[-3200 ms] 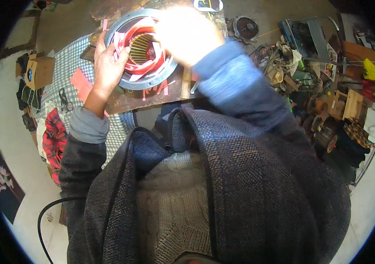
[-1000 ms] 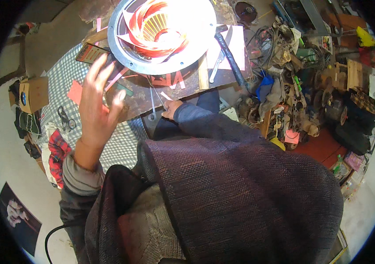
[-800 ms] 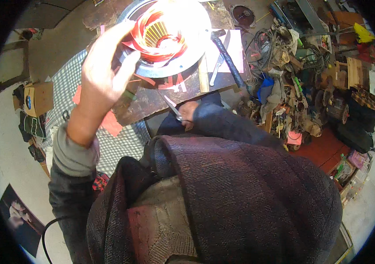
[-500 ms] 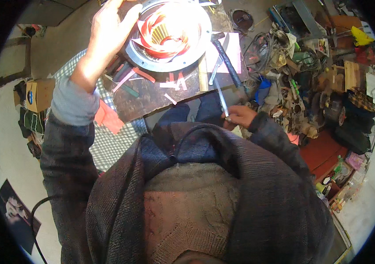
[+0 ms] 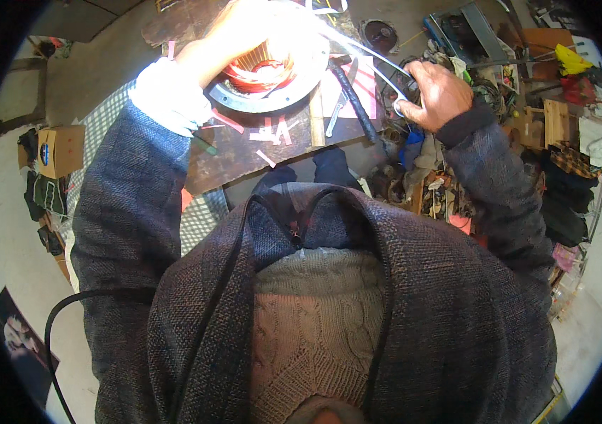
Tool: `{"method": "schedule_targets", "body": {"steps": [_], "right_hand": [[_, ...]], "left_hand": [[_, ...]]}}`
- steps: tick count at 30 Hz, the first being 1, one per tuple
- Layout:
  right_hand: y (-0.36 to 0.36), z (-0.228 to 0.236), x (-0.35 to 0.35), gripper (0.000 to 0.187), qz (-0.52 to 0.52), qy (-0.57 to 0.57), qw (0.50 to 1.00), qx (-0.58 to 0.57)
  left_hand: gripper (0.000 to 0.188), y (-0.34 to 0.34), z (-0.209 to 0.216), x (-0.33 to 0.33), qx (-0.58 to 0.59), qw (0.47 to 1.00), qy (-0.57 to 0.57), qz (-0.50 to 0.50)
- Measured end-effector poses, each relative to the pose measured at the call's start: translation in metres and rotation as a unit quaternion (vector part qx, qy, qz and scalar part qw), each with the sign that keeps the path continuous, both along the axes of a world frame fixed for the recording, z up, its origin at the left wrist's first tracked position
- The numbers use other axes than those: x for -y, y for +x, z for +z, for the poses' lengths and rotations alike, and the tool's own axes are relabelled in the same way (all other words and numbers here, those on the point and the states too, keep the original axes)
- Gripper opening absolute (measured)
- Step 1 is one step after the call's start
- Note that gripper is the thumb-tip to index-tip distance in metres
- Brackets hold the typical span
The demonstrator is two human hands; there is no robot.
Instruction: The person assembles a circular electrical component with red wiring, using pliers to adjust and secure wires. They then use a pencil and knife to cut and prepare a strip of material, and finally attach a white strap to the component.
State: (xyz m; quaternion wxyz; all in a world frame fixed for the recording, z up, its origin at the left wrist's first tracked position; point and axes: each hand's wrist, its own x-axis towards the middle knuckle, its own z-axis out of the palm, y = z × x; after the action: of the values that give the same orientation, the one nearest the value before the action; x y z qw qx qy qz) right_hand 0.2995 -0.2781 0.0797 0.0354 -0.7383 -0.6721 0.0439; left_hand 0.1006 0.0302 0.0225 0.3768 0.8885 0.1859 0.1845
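A motor stator [image 5: 244,101] with a grey metal ring and red-copper windings [image 5: 260,76] stands on the worktable under strong light. Over its upper left side reaches my left hand [image 5: 241,32], whose fingers are lost in the glare. Right of the table, my right hand [image 5: 442,95] is raised and closed on a thin white tape [image 5: 357,46]. Two lengths of tape run from it toward the stator's bright upper edge, one ending in a loop at my fingers. Where the tape meets the windings is washed out.
Beside the stator lie a dark-handled hammer [image 5: 357,102], a knife [image 5: 336,116], a wooden strip [image 5: 316,120] and several pink paper scraps [image 5: 265,157]. A checked cloth [image 5: 202,219] hangs at the table's left. Cluttered parts and cables fill the right side.
My right hand has risen from low beside the table's front edge to the right of the stator, with the tape stretched out. My left hand has shifted right, over the stator.
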Motion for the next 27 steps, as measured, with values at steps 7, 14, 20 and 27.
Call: {"method": "schedule_targets", "body": {"steps": [7, 14, 20, 27], "right_hand": [[0.008, 0.019, -0.033, 0.050, 0.039, -0.027, 0.997, 0.056], [-0.010, 0.056, -0.069, 0.054, -0.010, -0.227, 0.973, 0.030], [-0.019, 0.057, -0.075, 0.067, -0.065, -0.271, 0.960, -0.037], [-0.021, 0.059, -0.076, 0.068, -0.034, -0.274, 0.960, -0.043]], "left_hand": [[0.043, 0.005, -0.010, -0.012, -0.024, 0.996, 0.051, -0.069], [0.041, 0.007, -0.028, -0.022, -0.001, 0.989, 0.129, -0.073], [0.040, 0.004, -0.031, -0.028, -0.005, 0.984, 0.146, -0.104], [0.039, -0.002, -0.035, -0.038, -0.008, 0.970, 0.203, -0.137]]}}
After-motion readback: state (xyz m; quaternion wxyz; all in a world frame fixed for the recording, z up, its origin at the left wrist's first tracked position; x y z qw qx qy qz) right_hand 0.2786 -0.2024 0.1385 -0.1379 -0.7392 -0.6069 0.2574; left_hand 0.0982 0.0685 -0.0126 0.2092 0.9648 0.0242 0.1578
